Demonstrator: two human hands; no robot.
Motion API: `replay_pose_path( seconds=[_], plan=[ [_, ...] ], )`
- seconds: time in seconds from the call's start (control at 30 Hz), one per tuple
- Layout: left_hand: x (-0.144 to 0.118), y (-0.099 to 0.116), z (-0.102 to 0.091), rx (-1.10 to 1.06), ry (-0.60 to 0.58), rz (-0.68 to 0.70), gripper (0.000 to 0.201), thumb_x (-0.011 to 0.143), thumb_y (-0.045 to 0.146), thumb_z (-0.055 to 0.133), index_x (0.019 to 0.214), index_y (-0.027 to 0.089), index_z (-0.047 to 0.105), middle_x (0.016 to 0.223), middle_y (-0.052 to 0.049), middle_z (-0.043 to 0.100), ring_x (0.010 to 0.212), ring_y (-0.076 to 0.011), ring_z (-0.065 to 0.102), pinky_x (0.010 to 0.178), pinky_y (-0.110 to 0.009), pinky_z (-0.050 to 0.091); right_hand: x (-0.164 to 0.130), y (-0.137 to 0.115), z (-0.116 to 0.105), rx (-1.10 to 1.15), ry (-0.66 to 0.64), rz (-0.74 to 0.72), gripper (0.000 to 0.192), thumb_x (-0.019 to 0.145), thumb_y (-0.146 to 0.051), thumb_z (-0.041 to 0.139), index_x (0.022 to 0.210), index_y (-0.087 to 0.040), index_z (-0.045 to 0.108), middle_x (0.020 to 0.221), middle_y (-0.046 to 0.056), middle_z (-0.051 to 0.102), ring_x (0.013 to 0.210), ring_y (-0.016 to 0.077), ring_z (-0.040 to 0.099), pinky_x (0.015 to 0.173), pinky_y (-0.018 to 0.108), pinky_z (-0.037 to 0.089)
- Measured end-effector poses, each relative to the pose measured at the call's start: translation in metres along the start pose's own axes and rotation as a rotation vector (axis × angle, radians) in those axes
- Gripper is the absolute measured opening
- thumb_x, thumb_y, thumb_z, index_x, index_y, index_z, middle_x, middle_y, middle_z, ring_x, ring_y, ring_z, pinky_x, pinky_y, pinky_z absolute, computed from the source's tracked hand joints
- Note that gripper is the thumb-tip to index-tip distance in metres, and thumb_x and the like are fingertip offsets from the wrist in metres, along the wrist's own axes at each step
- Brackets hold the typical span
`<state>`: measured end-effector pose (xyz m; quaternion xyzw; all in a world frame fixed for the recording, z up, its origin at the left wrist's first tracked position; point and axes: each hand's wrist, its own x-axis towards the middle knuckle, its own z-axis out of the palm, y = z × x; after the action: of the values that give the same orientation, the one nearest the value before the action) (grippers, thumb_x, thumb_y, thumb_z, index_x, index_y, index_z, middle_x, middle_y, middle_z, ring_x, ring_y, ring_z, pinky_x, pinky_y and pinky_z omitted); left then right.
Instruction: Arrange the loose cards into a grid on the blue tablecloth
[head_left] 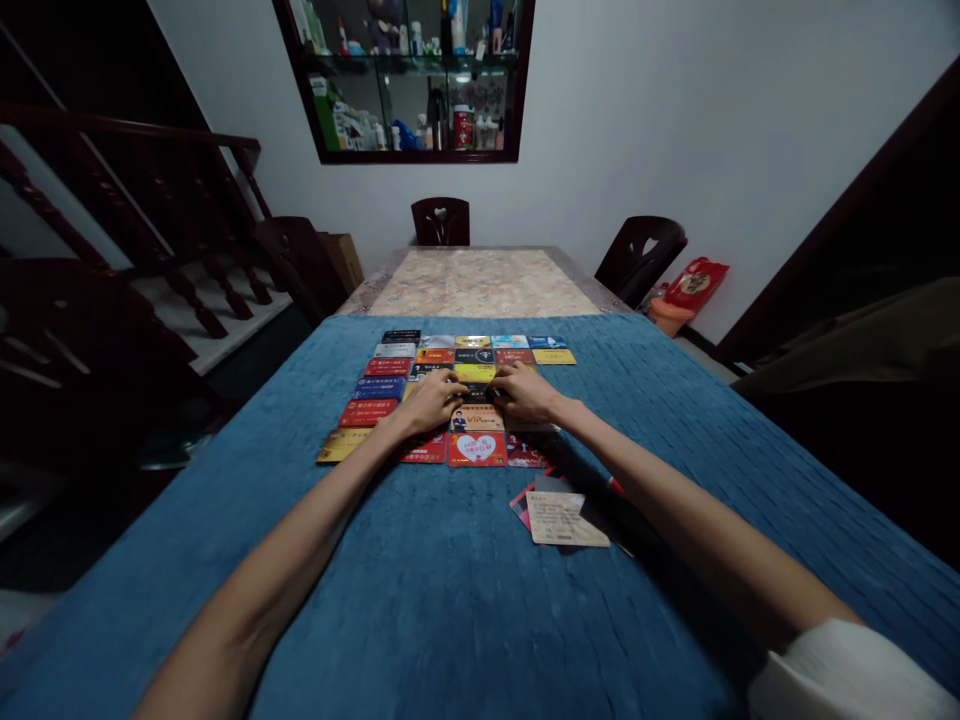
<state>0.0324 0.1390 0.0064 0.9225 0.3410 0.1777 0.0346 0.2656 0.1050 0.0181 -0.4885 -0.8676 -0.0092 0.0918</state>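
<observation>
Several coloured plastic cards lie in a grid (390,367) on a blue cloth (450,600) over the table. My left hand (432,399) and my right hand (525,392) both rest on the middle of the grid, fingertips meeting on a dark card (475,391) between them. Whether either hand grips the card is hidden by the fingers. Just below the hands lie an orange VIP card (478,418) and a red card with a white heart (477,449). A small loose pile of cards (562,517), a pale one on top, sits nearer to me under my right forearm.
The far end of the table (480,280) is bare, with a patterned top. Dark chairs stand at the far end (441,221), far right (641,255) and left (300,262). A stair railing (135,200) runs along the left. A wall cabinet (412,80) holds bottles.
</observation>
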Motion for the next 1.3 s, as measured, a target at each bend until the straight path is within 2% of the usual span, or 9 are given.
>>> replay_pose_path(
  seconds=[0.27,0.43,0.53,0.77,0.9,1.03,1.1,1.17,1.3],
  plan=[
    [0.0,-0.001,0.0,0.029,-0.009,0.031,0.027,0.089,0.022,0.056,0.111,0.023,0.072,0.112,-0.008,0.064,0.105,-0.0233,0.058,0.096,-0.039,0.049,-0.016,0.002,-0.014,0.022,0.009,0.006,0.032,0.085,-0.018,0.059,0.114,-0.018,0.071,0.116,0.013,0.066,0.109,0.0285,0.053,0.091,0.04,0.044],
    [0.002,0.002,-0.004,0.034,0.033,0.039,0.026,0.089,0.021,0.056,0.11,0.021,0.071,0.114,-0.01,0.062,0.107,-0.0244,0.058,0.096,-0.041,0.049,-0.046,0.007,-0.023,0.022,0.056,0.015,0.026,0.085,-0.024,0.062,0.109,-0.02,0.072,0.111,0.011,0.068,0.104,0.0282,0.053,0.085,0.039,0.044],
    [0.004,0.01,-0.01,0.04,0.06,0.076,0.025,0.09,0.02,0.054,0.109,0.02,0.07,0.111,-0.01,0.062,0.104,-0.0245,0.057,0.094,-0.041,0.049,-0.07,0.012,-0.029,0.035,0.087,-0.01,0.021,0.089,-0.024,0.06,0.105,-0.02,0.073,0.109,0.011,0.069,0.099,0.0265,0.053,0.083,0.039,0.043],
    [0.006,0.058,-0.019,0.019,0.056,0.234,0.025,0.09,0.029,0.06,0.111,0.018,0.07,0.112,-0.012,0.062,0.103,-0.0261,0.053,0.089,-0.043,0.046,-0.127,0.018,-0.04,0.085,0.122,-0.021,0.021,0.09,-0.016,0.058,0.105,-0.02,0.072,0.103,0.01,0.07,0.097,0.0247,0.054,0.082,0.037,0.043],
    [0.003,0.091,-0.018,0.008,0.047,0.314,0.026,0.092,0.017,0.052,0.112,0.016,0.068,0.115,-0.013,0.061,0.104,-0.0251,0.052,0.09,-0.042,0.043,-0.153,0.018,-0.041,0.112,0.139,-0.016,0.021,0.09,-0.017,0.058,0.105,-0.021,0.072,0.1,0.009,0.071,0.095,0.0246,0.055,0.082,0.038,0.044],
    [-0.001,0.124,-0.014,-0.005,0.008,0.367,0.024,0.092,0.022,0.056,0.113,0.017,0.067,0.117,-0.012,0.061,0.106,-0.0254,0.05,0.09,-0.042,0.041,-0.172,0.016,-0.039,0.149,0.153,-0.012,0.02,0.092,-0.02,0.056,0.104,-0.02,0.072,0.096,0.01,0.071,0.093,0.0244,0.054,0.082,0.04,0.045],
    [-0.002,0.14,-0.012,-0.01,-0.037,0.394,0.026,0.093,0.025,0.055,0.115,0.019,0.065,0.119,-0.011,0.061,0.105,-0.025,0.05,0.089,-0.041,0.04,-0.179,0.015,-0.039,0.177,0.163,-0.01,0.02,0.092,-0.02,0.055,0.104,-0.021,0.072,0.095,0.009,0.071,0.092,0.0239,0.055,0.081,0.039,0.046],
    [-0.002,0.156,-0.011,-0.009,-0.08,0.423,0.022,0.093,0.025,0.054,0.11,0.019,0.067,0.118,-0.01,0.061,0.108,-0.0253,0.049,0.09,-0.04,0.04,-0.185,0.014,-0.038,0.209,0.175,-0.004,0.02,0.092,-0.02,0.055,0.104,-0.022,0.072,0.094,0.008,0.071,0.093,0.0234,0.055,0.082,0.039,0.047],
    [0.002,0.184,-0.014,-0.038,-0.183,0.494,0.028,0.091,0.028,0.057,0.117,0.02,0.064,0.124,-0.01,0.06,0.115,-0.0267,0.047,0.095,-0.043,0.037,-0.196,0.012,-0.04,0.261,0.188,0.025,0.018,0.092,-0.024,0.057,0.102,-0.022,0.072,0.092,0.008,0.07,0.093,0.0233,0.056,0.083,0.04,0.048]
  ],
)
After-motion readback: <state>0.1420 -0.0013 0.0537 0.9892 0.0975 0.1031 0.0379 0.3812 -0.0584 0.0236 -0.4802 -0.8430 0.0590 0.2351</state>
